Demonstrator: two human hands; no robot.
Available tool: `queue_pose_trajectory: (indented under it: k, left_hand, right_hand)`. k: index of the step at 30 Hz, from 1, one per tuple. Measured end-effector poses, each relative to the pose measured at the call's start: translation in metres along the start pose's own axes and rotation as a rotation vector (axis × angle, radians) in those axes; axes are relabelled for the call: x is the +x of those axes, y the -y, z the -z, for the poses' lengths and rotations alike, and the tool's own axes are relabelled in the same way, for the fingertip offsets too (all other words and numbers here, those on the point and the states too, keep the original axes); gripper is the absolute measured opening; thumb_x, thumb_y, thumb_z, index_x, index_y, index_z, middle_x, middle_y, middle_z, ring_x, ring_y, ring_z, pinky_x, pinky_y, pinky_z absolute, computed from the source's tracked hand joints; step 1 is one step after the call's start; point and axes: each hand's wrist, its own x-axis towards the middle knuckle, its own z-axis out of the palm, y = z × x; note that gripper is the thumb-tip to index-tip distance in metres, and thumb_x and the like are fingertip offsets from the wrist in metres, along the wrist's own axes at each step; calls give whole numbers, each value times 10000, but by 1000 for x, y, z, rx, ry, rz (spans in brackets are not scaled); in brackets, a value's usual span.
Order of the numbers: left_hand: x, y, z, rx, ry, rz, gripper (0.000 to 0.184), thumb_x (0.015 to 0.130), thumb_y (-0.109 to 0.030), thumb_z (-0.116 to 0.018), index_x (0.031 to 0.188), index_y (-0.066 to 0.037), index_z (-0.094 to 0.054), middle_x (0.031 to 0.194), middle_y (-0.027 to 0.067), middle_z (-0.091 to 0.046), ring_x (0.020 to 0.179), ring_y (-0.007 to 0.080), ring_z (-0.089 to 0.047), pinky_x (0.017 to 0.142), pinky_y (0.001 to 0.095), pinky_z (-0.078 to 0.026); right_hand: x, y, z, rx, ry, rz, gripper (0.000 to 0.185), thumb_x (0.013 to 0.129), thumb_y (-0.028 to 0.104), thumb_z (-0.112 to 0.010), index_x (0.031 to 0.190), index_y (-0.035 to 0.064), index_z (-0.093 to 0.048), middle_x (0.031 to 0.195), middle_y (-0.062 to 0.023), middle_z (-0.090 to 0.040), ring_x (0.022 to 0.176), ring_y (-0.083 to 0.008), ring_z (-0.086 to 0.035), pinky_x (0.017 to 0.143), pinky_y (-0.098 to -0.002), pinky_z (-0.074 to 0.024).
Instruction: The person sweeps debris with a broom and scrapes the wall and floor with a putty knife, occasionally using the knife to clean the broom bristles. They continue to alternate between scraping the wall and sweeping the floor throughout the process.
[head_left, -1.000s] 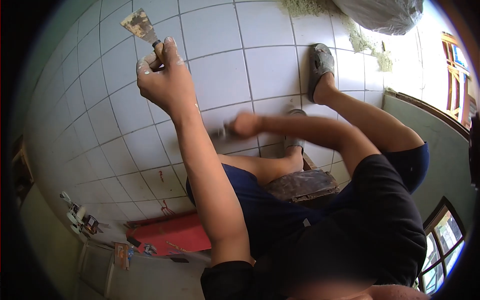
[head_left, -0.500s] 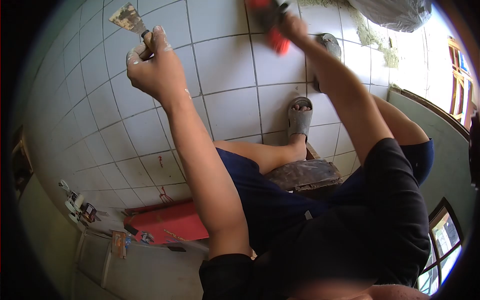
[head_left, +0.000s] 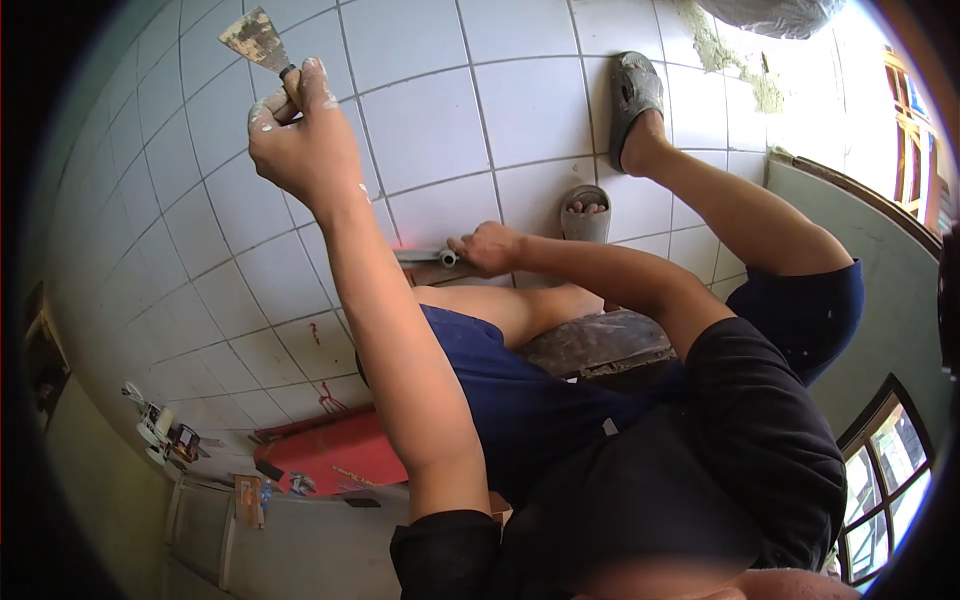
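Observation:
My left hand (head_left: pixel 305 140), spotted with white material, is closed around the short handle of a putty knife (head_left: pixel 257 42). Its wide, stained blade points up and to the left over the tiles. Low in front of my lap, my right hand (head_left: pixel 490 249) is closed on a grey tool with a round, ring-like end (head_left: pixel 425 257). Part of that tool is hidden behind my left forearm, and its kind is unclear. A faint red tint shows on the tile just above it.
White tiles (head_left: pixel 420 130) with dark joints spread ahead. My sandalled foot (head_left: pixel 637 90) rests on them. A worn dark block (head_left: pixel 598 345) is by my legs. A red box-like object (head_left: pixel 340 455) lies at lower left, and a grey plastic bag (head_left: pixel 775 15) at the top right.
My right hand has come down and left, from far over the tiles to near my lap. The blurred red and black thing at it no longer shows. My left hand stays almost still.

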Motion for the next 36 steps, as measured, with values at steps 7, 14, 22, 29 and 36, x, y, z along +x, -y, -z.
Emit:
queue_pose_trajectory:
  k: [7,14,22,29,36]
  left_hand:
    - [7,10,16,4,-49,-28,279,870,-156,-742,724,-10,-555,577,36,-538,489,76,-433,467,237,-349]
    - [4,3,13,21,-68,90,355,862,-273,-757,844,54,-619,774,123,-661,708,217,-651,694,346,-538]
    - [9,-2,7,98,-149,78,353,877,-265,-743,859,67,-624,776,130,-667,693,231,-653,677,348,-537]
    - [10,24,33,64,-126,167,319,891,-238,-742,856,53,-614,788,110,-641,688,184,-626,656,310,-523]
    - [16,9,24,16,-145,215,323,912,-247,-719,886,59,-621,819,119,-646,718,186,-637,674,317,-534]
  right_hand:
    - [-23,-140,107,-191,-405,-536,513,921,383,-523,1254,-2,-460,817,-189,-705,720,-392,-688,647,-514,-538]
    - [-11,-163,302,-40,-840,-835,384,919,360,-522,1079,19,-603,858,-205,-723,818,-372,-716,747,-473,-569]
    - [110,6,174,-113,-180,-1,399,872,346,-581,1174,87,-616,922,-171,-718,858,-352,-701,739,-476,-553]
    - [134,-138,231,-26,-759,-682,412,927,395,-508,1091,39,-634,963,-180,-719,889,-368,-701,750,-495,-551]
    - [8,-167,375,-116,-951,-843,420,962,375,-490,1197,39,-579,911,-203,-714,784,-358,-712,680,-466,-565]
